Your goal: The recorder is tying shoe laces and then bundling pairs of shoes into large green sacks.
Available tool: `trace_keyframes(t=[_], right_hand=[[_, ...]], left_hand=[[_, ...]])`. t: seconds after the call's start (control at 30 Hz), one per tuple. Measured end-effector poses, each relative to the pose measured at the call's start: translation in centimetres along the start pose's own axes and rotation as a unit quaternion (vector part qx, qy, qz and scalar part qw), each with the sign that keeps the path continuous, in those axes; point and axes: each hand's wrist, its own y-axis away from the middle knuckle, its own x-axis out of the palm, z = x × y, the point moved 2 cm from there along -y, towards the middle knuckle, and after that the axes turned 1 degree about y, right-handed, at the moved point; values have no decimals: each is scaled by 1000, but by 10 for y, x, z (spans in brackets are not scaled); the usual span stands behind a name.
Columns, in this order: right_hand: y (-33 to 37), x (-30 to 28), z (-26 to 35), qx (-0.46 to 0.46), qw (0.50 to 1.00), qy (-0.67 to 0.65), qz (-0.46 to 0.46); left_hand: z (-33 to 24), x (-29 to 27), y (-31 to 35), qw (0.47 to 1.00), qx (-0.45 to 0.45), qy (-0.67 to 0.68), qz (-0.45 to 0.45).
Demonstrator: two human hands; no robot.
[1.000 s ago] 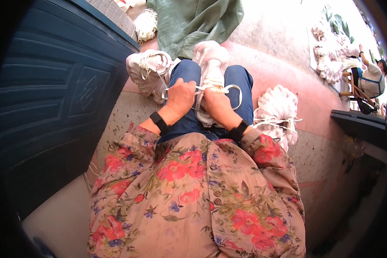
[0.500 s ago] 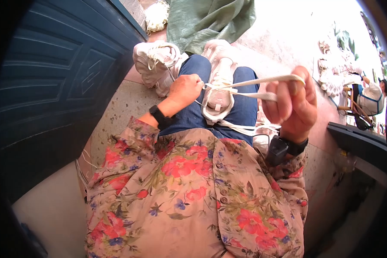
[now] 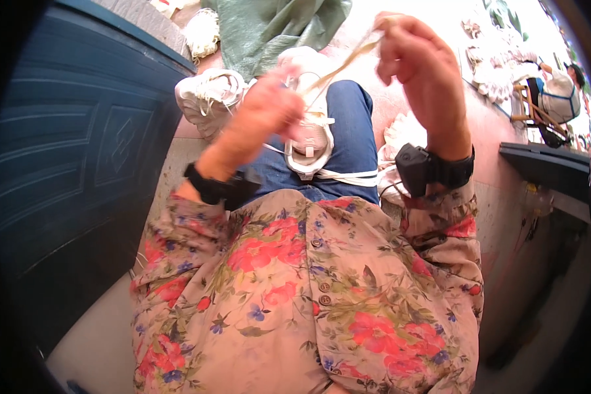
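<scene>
A white sneaker [image 3: 308, 157] lies between my thighs on blue jeans, its padded heel opening toward me. My right hand [image 3: 420, 69] is raised above and right of it, fingertips pinched on a cream shoelace [image 3: 349, 61] that slants down to the shoe. Over the shoe's left side is my left hand [image 3: 266, 108], smeared by motion; what its fingers do does not show. A bundle of white laces [image 3: 348, 177] lies across my right thigh. Another white sneaker [image 3: 210, 98] sits left of my knee with loose laces.
A dark blue panelled door [image 3: 85, 131] stands at the left. Green sheeting [image 3: 269, 33] and a pile of laces [image 3: 202, 33] lie ahead. More pale shoes [image 3: 400, 141] are by my right leg. A person [image 3: 561, 95] sits far right near heaped shoes [image 3: 492, 72].
My right hand has moved up and away, drawing one lace strand where it held a loop of two. The left hand has moved up over the shoe. The view has shifted slightly.
</scene>
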Motion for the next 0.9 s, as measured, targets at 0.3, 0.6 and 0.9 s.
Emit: trace_keyframes(t=[0.3,0.6,0.9], right_hand=[[77,-115,-106,114,937,59,-324],[92,-29,-164,85,880,455,-105],[84,-17,-174,8,780,622,-70]], left_hand=[[-1,-153,16,953,45,229,-192],[42,-56,8,920,-252,-283,-97],[77,-37,18,905,-245,-332,-101]])
